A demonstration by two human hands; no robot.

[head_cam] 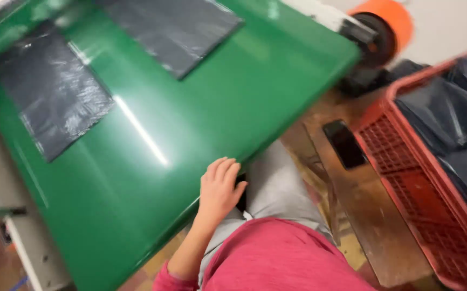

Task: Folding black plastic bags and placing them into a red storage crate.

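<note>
from up here i see my left hand (pixel 220 188) resting at the near edge of the green bench (pixel 190 124), fingers loosely spread and flat, palm down, gripping nothing. it touches the bench rim right where the glossy green surface ends, just above my knee in grey trousers (pixel 279 186). my pink sleeve (pixel 282 258) fills the bottom of the view. my right hand is out of sight, so i cannot tell how it stands

two dark plastic sheets lie flat on the bench, well apart from the hand: one dark sheet (pixel 50 89) toward the far left, the other dark sheet (pixel 174 29) at the top middle, running out of the frame. both are blurred, so i cannot tell whether they are bags or single sheets

to the right of my leg a brown wooden board (pixel 373 215) carries a black phone (pixel 344 144) lying flat. just beside it stands a red plastic crate (pixel 400 172) with a lattice wall, holding more dark plastic (pixel 454 113). at the top right an orange and black wheel (pixel 382 29) sits past the bench corner
</note>
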